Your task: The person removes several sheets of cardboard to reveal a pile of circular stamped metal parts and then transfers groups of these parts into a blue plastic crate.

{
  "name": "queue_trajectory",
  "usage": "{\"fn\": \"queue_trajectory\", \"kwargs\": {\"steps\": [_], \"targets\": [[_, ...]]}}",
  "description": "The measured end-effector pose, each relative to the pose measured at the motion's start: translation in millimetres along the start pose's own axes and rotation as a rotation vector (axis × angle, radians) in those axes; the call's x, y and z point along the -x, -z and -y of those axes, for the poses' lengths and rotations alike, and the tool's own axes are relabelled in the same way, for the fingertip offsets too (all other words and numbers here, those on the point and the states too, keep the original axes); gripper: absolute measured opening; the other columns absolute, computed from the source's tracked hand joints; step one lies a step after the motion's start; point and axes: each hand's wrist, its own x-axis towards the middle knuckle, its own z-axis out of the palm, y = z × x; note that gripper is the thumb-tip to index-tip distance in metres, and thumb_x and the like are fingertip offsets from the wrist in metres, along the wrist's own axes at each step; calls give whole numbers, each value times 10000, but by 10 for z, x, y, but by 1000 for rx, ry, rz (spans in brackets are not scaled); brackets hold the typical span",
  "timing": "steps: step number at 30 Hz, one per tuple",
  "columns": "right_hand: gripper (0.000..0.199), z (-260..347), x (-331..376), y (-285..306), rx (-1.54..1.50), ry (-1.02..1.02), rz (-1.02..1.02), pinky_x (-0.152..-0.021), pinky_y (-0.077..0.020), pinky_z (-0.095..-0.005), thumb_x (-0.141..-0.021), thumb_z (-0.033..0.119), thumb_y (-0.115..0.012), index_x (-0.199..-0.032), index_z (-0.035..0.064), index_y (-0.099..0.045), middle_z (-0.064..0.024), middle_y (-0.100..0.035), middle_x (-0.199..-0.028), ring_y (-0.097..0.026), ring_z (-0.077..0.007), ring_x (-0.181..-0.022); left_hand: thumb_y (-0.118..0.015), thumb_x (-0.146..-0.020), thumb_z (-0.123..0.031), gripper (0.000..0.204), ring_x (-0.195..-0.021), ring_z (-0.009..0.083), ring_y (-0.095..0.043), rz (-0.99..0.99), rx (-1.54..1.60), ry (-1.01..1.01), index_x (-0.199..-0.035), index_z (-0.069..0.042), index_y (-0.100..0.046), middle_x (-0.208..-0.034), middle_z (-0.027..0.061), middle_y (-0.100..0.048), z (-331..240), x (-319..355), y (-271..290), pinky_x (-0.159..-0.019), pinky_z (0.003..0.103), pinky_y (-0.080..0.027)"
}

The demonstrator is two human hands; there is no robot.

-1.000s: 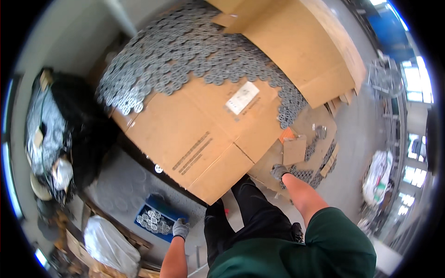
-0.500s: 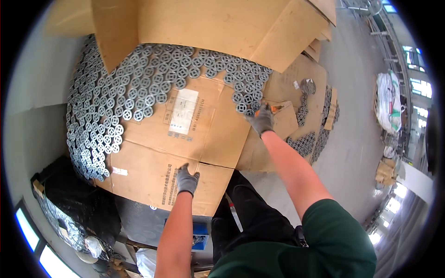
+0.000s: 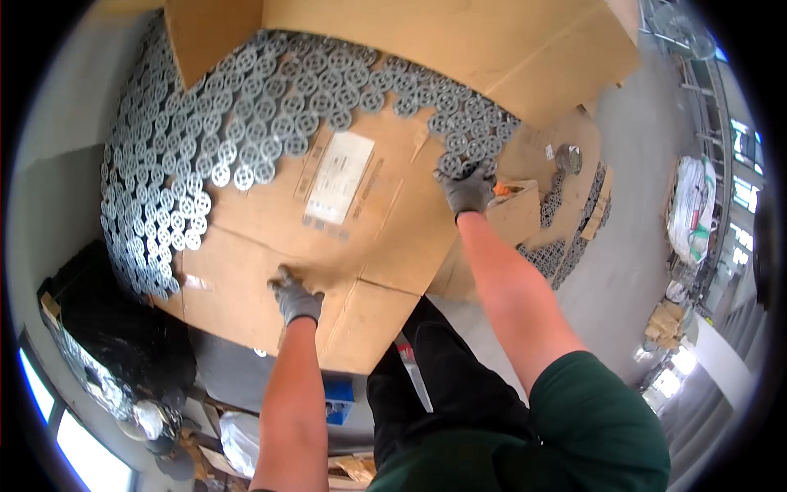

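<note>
head | left hand flat on cardboard sheet | right hand grips edge

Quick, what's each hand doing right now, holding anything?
Left hand: open, pressed flat on the cardboard sheet, holding nothing.
Right hand: fingers curled at the cardboard's edge by the metal discs; grip cannot be told.

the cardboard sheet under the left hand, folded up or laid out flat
Laid out flat. The cardboard sheet lies spread over the layer of metal discs, its flap creases opened; the left hand presses on it.
</note>
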Motion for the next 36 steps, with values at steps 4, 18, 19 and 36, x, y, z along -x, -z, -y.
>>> {"fn": "queue_trajectory", "kwargs": {"steps": [4,18,19,36], "targets": [[1373,23,61,99,-28,-23,57,-1153,-433,-540,-631,604,-919,-1663,141,-140,-338,-347,-1572,-420,-491,-1423,-821,-844,-178,1123,-1477,347,-410,97,24,47,-1679,-222,-71,-1715,261,-42,-146,155,160,-1162,355,-474],[684,-168,-196,801,-238,-37,699,-682,-556,-340,-789,400,-904,-1300,123,-544,-48,-654,-1121,-642,-171,-886,-806,-859,-367,1151,-1437,370,-480,254,-65,-82,-1685,-196,-22,-1653,230,-337,176,-26,378,-1168,404,-446],[559,-20,-22,1134,-108,20,931,-539,-501,-305,-839,397,-883,-1225,146,-566,10,-625,-921,-613,-117,-733,-795,-864,-386,1156,-1475,355,-420,251,-11,-141,-1683,-160,-11,-1618,156,-429,354,-136,324,-1198,390,-403],[1245,-895,3401,-275,271,1366,1003,-1176,-382,-502,-564,584,-943,-1513,-7,-396,-256,-502,-1431,-494,-433,-1334,-775,-936,-141,408,-1025,191,-698,619,1671,-80,-1269,65,-662,-1136,119,-743,1381,1764,-1340,-915,319,-551]]}}
